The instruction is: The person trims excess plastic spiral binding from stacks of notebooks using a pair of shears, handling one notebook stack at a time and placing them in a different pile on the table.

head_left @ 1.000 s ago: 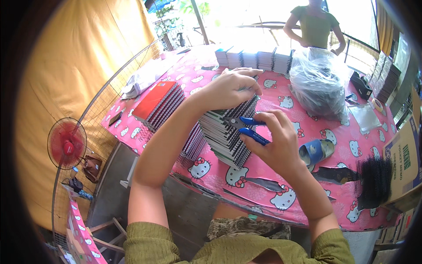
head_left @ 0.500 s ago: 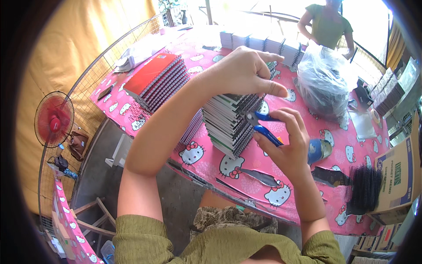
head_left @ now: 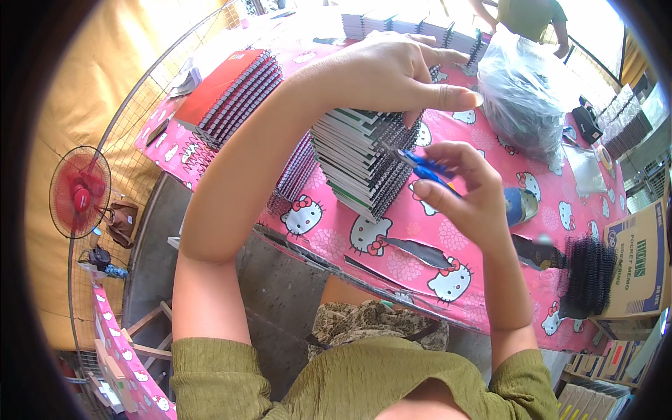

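A tall stack of spiral-bound notebooks (head_left: 350, 164) with white pages and black coils stands on the pink table in front of me. My left hand (head_left: 395, 73) lies across the top of it, thumb and forefinger stretched out and apart; some other fingers are hidden. In my right hand (head_left: 479, 192) is a pair of blue-handled pliers (head_left: 430, 170), gripped between thumb and fingers. Their jaws point left at the coiled edge of the stack; whether they touch a coil I cannot tell.
Red-covered notebooks (head_left: 224, 94) stand to the left, more notebooks (head_left: 420, 29) at the back. On the right are a full plastic bag (head_left: 521, 105), a blue cylindrical object (head_left: 519, 206), black coils (head_left: 589, 276) and a cardboard box (head_left: 637, 259). A person (head_left: 528, 19) stands beyond.
The view has shifted, so the table sits higher. My right hand has brought the pliers' jaws further up along the coiled edge, with the handles closer together. My left hand stays over the stack.
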Tool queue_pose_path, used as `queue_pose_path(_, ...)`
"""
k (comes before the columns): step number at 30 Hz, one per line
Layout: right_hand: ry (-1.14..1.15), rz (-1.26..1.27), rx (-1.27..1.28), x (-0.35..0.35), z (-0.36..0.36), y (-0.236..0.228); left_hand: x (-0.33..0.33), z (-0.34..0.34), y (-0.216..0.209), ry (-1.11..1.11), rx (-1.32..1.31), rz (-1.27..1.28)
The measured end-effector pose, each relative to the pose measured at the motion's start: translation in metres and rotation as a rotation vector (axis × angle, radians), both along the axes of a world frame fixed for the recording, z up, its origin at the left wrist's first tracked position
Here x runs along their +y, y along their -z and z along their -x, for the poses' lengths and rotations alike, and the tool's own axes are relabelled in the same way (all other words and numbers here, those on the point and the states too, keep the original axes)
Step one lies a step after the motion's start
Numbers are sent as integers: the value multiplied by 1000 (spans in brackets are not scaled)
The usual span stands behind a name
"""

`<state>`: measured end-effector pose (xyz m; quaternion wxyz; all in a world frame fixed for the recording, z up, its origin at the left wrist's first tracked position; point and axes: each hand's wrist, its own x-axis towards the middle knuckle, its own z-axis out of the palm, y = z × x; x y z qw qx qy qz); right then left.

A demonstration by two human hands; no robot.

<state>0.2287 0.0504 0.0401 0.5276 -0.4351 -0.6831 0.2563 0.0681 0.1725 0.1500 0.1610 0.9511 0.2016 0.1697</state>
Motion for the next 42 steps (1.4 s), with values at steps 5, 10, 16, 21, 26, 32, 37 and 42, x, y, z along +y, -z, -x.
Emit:
queue_pose_path(5, 238, -389, -158, 1, 11, 4, 0, -3, 1, -4, -40, 40)
queue_pose_path(10, -347, 619, 448, 8, -4, -11, -2, -1, 0, 10, 16, -1)
queue_pose_path(16, -3, 23, 28, 2, 5, 16, 1, -2, 3, 34, 67, -18)
queue_pose_path(21, 234, -393, -146, 4, 14, 16, -4, -5, -1, -42, 142, 24)
queue_pose_path(26, -320, 575, 451, 14, -6, 9, 12, -9, 12, 15, 62, -106)
queue_pose_path(32, -59, 217, 109, 4, 0, 18, -5, -6, -3, 42, 180, -158)
queue_pose_path(37, 245, -424, -164, 7, 10, 27, 24, -14, 20, 49, 40, -165)
queue_pose_path(42, -215, 405, 288, 16, -8, 25, 15, -15, 10, -10, 136, 2)
